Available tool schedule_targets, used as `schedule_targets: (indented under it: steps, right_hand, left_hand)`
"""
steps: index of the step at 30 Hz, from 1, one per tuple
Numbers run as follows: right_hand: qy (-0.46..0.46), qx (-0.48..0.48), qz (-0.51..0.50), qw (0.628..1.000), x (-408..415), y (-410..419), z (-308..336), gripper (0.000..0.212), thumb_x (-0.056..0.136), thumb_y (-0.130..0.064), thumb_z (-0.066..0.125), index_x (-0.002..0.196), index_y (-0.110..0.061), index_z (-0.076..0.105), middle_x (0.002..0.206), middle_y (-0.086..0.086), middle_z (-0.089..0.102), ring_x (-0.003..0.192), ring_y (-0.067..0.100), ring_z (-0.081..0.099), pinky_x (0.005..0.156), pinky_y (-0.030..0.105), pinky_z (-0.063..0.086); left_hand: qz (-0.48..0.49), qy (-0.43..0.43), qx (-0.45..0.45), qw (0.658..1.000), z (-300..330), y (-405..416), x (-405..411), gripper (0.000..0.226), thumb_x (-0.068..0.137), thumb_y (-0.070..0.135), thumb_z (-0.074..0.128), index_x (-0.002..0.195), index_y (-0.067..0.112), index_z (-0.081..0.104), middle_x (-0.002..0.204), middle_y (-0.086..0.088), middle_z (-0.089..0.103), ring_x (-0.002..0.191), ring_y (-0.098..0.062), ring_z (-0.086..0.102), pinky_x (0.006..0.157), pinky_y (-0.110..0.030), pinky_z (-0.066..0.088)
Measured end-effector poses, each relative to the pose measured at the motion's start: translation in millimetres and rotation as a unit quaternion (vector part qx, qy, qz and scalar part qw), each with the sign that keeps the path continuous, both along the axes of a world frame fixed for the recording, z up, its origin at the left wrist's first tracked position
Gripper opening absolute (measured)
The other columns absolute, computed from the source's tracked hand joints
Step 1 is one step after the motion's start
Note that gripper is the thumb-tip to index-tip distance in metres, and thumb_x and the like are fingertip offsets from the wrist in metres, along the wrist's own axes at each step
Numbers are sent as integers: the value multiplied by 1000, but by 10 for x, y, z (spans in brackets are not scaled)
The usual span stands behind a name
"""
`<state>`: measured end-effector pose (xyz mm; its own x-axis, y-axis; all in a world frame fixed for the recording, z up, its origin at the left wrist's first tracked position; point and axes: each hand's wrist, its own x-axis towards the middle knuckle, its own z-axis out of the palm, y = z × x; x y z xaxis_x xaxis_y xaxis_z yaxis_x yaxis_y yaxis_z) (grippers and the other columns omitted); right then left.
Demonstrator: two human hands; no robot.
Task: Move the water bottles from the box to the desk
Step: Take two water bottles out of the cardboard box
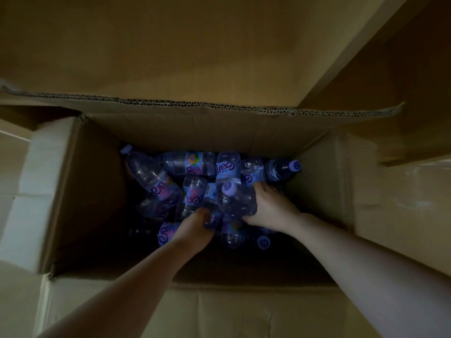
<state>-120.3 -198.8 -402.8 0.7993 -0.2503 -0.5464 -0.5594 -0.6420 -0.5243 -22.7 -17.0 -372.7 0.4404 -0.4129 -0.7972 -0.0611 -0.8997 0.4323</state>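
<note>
An open cardboard box [80, 196] holds several clear water bottles with purple caps and blue-pink labels, lying jumbled at its dark bottom. Both my arms reach down inside. My left hand [195, 228] grips the neck end of one bottle [210, 203] in the middle of the pile. My right hand [271, 208] wraps around the body of another bottle [238, 198] whose purple cap points up at me. More bottles lie at the far left [148, 174] and far right [283, 168] of the box.
The box flaps stand open: a wide one at the back [195, 108], side flaps left [46, 191] and right [366, 191], one at the front [195, 311]. A brown surface rises behind the box. The scene is dim.
</note>
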Motion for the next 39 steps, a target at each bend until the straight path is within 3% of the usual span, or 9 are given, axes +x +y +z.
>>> schedule_targets:
  steps: [5,7,11,14,17,22,26,33,39]
  right_hand:
    - [-21,219,-147,964,381,36,411,44,79,-41,76,114,-20,59,113,-1,63,104,15,62,92,35,52]
    - [-8,286,-191,939,498,102,566,25,81,-41,75,101,-32,61,100,-9,70,98,14,66,82,33,57]
    - [64,338,-228,911,709,298,793,22,76,-56,73,93,-46,63,97,-16,70,95,10,66,79,38,58]
    - [47,291,-250,922,874,612,808,53,73,-60,72,114,-28,62,107,-5,70,100,19,66,86,34,53]
    - [51,226,-252,940,958,915,764,64,75,-62,68,120,-16,58,112,3,67,104,23,64,90,36,51]
    - [78,207,-221,950,810,835,522,47,96,-52,48,84,-9,63,81,11,62,79,24,62,79,36,50]
    - [128,-6,-320,939,734,559,65,53,94,-37,57,128,3,47,126,23,57,117,36,56,93,39,48]
    - [178,-3,-374,910,903,566,-557,101,76,-48,77,142,0,16,145,24,24,128,41,40,96,42,43]
    - [182,19,-364,913,870,484,-592,95,76,-31,80,142,-2,19,139,23,40,123,40,48,91,41,47]
  left_hand:
    - [92,132,-107,981,326,-91,102,82,72,-1,77,141,14,35,128,0,52,124,-21,50,104,-39,45]
    - [107,171,-130,971,404,-101,154,98,68,-3,80,145,18,23,132,-4,49,119,-19,53,92,-28,51]
    - [181,119,-179,960,489,-110,250,83,68,5,82,130,19,30,110,9,54,104,-6,56,67,-8,48]
    - [240,1,-173,955,484,-51,298,83,60,27,86,127,22,36,108,7,61,100,-12,61,85,-30,52]
    - [231,-41,-58,970,492,53,332,80,47,50,67,117,27,36,105,0,63,93,-23,62,81,-41,52]
    - [267,-55,4,962,239,293,460,80,64,43,83,124,16,38,111,-7,61,93,-25,62,72,-33,48]
    - [346,-51,-29,936,2,452,530,62,67,37,83,110,22,41,95,2,61,75,-13,61,57,-25,45]
    - [344,-48,-59,936,-361,396,716,68,66,36,85,116,23,42,96,4,63,84,-15,64,68,-29,50]
    - [353,-51,-70,932,-350,380,751,81,66,34,85,129,18,37,114,-3,60,101,-24,62,92,-45,52]
